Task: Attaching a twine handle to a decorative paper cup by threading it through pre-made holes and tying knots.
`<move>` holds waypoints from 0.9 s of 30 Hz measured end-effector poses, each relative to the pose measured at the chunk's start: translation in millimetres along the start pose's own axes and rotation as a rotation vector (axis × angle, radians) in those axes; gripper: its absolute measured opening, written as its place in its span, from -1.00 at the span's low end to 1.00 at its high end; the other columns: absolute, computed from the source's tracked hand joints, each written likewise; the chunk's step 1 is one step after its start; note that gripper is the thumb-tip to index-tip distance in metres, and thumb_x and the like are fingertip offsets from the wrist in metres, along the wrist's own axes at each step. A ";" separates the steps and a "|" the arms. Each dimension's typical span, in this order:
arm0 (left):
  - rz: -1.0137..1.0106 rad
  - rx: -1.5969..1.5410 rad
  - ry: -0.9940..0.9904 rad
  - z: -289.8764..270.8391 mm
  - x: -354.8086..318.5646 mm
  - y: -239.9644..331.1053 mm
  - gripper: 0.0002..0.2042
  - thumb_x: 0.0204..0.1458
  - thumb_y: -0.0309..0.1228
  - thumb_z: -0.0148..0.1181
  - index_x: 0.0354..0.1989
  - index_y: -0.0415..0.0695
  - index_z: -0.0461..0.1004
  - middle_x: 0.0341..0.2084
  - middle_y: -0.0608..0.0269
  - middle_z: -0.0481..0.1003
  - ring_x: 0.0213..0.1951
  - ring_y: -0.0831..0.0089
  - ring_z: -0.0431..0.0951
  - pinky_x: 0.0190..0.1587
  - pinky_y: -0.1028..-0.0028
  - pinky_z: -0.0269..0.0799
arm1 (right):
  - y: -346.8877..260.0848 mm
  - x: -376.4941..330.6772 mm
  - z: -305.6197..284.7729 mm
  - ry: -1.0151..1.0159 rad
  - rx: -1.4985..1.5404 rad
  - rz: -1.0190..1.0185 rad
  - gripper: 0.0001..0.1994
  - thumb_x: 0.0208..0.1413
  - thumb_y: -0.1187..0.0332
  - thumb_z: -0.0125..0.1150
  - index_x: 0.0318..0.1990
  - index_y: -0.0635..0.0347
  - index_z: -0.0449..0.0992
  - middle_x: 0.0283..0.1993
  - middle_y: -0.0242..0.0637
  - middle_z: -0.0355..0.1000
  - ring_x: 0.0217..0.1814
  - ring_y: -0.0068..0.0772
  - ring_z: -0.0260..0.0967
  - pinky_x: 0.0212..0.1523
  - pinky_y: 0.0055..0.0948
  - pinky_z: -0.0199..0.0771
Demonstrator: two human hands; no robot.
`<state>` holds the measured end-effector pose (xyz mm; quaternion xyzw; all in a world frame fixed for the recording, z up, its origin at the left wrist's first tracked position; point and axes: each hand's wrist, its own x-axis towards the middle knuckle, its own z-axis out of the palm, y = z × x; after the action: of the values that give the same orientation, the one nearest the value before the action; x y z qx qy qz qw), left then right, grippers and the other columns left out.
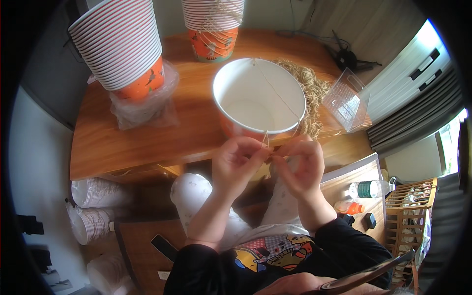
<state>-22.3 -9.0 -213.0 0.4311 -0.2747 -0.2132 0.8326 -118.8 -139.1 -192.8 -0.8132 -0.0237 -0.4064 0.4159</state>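
Note:
A large paper cup (259, 98), white inside and orange outside, stands at the near edge of the wooden table (123, 142). A thin beige string (278, 91) runs across its open mouth from the far rim to the near rim. My left hand (237, 164) and my right hand (299, 164) meet just below the cup's near rim, fingertips pinched together on the string's end. A pile of the same beige string (310, 88) lies behind the cup on the right.
Two tall stacks of nested paper cups stand at the back, one at the left (118, 46) on a plastic bag, another at the middle (213, 24). A clear plastic box (345, 101) sits at the table's right edge. More cup stacks (91, 209) lie on the floor at left, bottles (366, 189) at right.

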 end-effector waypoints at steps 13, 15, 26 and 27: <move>-0.108 -0.016 -0.010 -4.3 0.6 2.6 -0.84 0.06 -0.44 0.31 -0.22 -0.16 0.50 -0.35 0.30 0.58 -0.34 0.60 0.59 -0.39 0.68 0.42 | 0.4 4.5 2.9 0.099 -0.136 -0.158 -0.63 -0.22 0.61 0.47 -0.20 0.16 0.50 -0.25 -0.27 0.48 -0.32 -0.44 0.42 -0.39 -0.54 0.42; -0.118 -0.050 -0.026 -6.8 0.1 2.3 -0.81 0.06 -0.41 0.32 -0.19 -0.16 0.50 -0.34 0.32 0.58 -0.34 0.63 0.57 -0.38 0.69 0.41 | -3.6 5.7 1.9 0.084 -0.230 -0.193 -0.66 -0.25 0.61 0.48 -0.25 0.13 0.55 -0.28 -0.32 0.48 -0.32 -0.44 0.42 -0.36 -0.54 0.41; -0.048 0.163 -0.082 -4.2 1.8 -1.7 -0.86 0.05 -0.52 0.28 -0.21 -0.19 0.51 -0.37 0.35 0.56 -0.38 0.68 0.53 -0.47 0.71 0.39 | -4.2 5.5 2.8 0.076 -0.297 -0.251 -0.66 -0.27 0.61 0.46 -0.27 0.11 0.54 -0.34 -0.38 0.48 -0.32 -0.40 0.40 -0.32 -0.48 0.32; -0.057 0.157 -0.067 -4.0 1.9 -1.6 -0.87 0.05 -0.51 0.28 -0.23 -0.19 0.52 -0.38 0.36 0.56 -0.38 0.69 0.53 -0.47 0.72 0.38 | -3.6 5.2 2.8 0.079 -0.294 -0.248 -0.66 -0.27 0.61 0.46 -0.26 0.12 0.53 -0.33 -0.38 0.49 -0.32 -0.39 0.40 -0.32 -0.47 0.32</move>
<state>-18.5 -8.5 -215.8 0.4951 -0.3060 -0.2289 0.7803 -114.9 -136.4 -187.7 -0.8396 -0.0477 -0.4850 0.2399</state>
